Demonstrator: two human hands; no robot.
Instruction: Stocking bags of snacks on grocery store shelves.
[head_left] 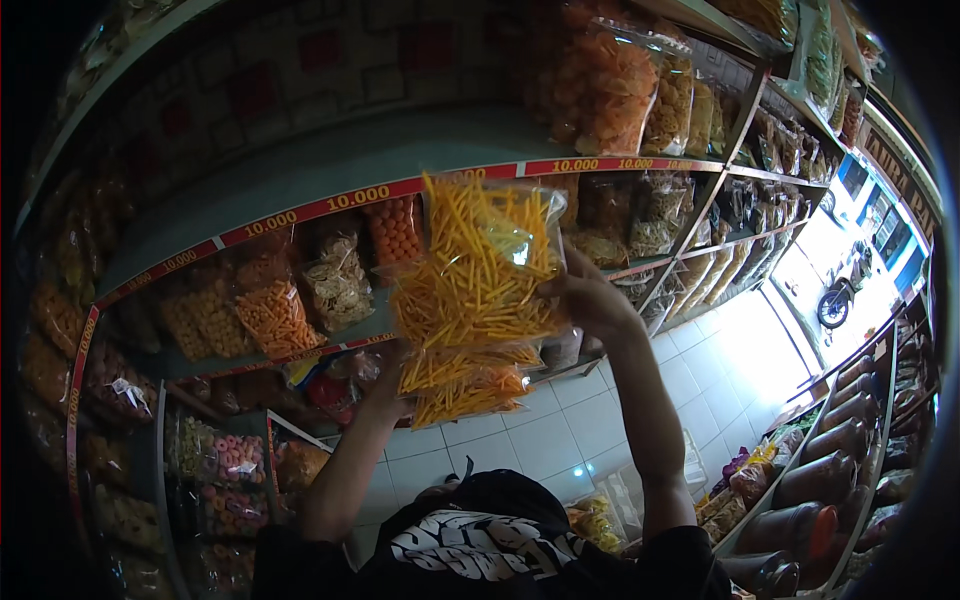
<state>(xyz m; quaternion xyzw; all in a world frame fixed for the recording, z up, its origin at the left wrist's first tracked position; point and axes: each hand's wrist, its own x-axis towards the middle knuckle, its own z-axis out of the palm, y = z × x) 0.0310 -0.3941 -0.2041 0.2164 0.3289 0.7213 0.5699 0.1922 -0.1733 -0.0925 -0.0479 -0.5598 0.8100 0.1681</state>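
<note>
Several clear plastic bags of thin yellow-orange snack sticks are stacked in front of me, before the shelves. My right hand (592, 302) grips the right edge of the large upper bag (480, 275), thumb and fingers closed on the plastic. My left hand (396, 385) holds the lower bags (468, 388) at their left side; its fingers are mostly hidden behind them. The upper bag's top covers part of the red label strip (330, 202) on the shelf edge. Just left of the bags, a bag of round orange snacks (394, 230) stands on the shelf below that strip.
A bare grey shelf top (400, 135) runs behind the strip, with large bags of orange crackers (605, 95) at its right. Bagged snacks fill shelves left and right. White floor tiles (560, 410) lie below. Jars (820, 480) line the right; a motorcycle (838, 295) stands outside.
</note>
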